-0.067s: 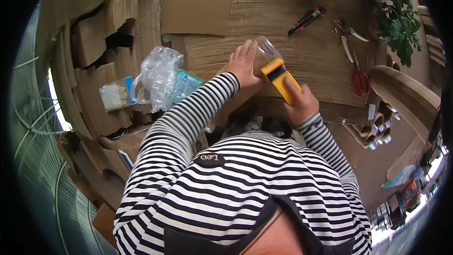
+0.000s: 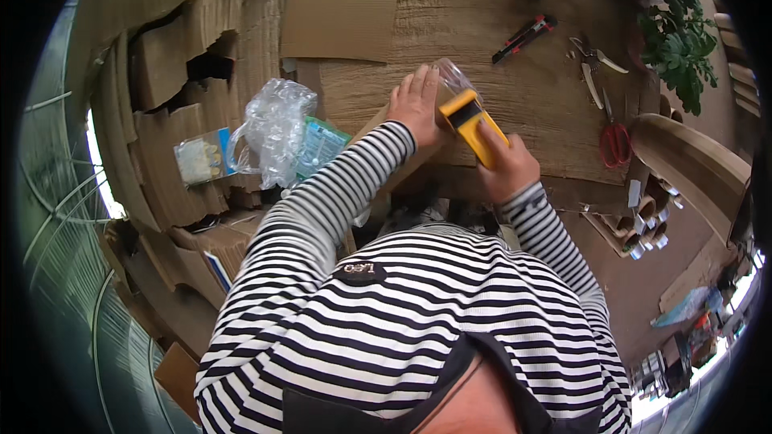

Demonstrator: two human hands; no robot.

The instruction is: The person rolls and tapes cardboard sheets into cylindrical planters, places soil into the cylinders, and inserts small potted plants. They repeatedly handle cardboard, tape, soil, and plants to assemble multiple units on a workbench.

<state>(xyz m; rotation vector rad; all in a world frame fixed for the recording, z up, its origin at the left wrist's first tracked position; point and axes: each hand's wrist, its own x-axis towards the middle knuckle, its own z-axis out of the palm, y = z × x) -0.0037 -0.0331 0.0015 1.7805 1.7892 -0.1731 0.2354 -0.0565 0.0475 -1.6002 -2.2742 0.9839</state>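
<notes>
My left hand [image 2: 416, 104] lies flat with its fingers stretched forward, pressing on a cardboard piece [image 2: 404, 167] at the table's near edge. Just right of it, my right hand [image 2: 508, 167] is wrapped round a yellow handheld tool [image 2: 473, 124] with a black band near its far end. The tool's exact kind does not show. Its far end rests against or just over the cardboard beside my left fingertips. Beyond it sticks out a clear plastic piece [image 2: 455, 76]; whether it joins the tool is not clear.
A utility knife [image 2: 524, 38], pruning shears [image 2: 593, 64] and red-handled scissors [image 2: 615, 143] lie to the right. At left sit crumpled clear plastic [image 2: 276, 124], a blue-green packet [image 2: 320, 147] and stacked cardboard [image 2: 165, 141]. A flat cardboard sheet [image 2: 340, 21] lies ahead; a plant [image 2: 679, 40] stands far right.
My right hand and the yellow tool have shifted slightly left and away from me. My left hand stays flat on the cardboard. The whole view has moved a little.
</notes>
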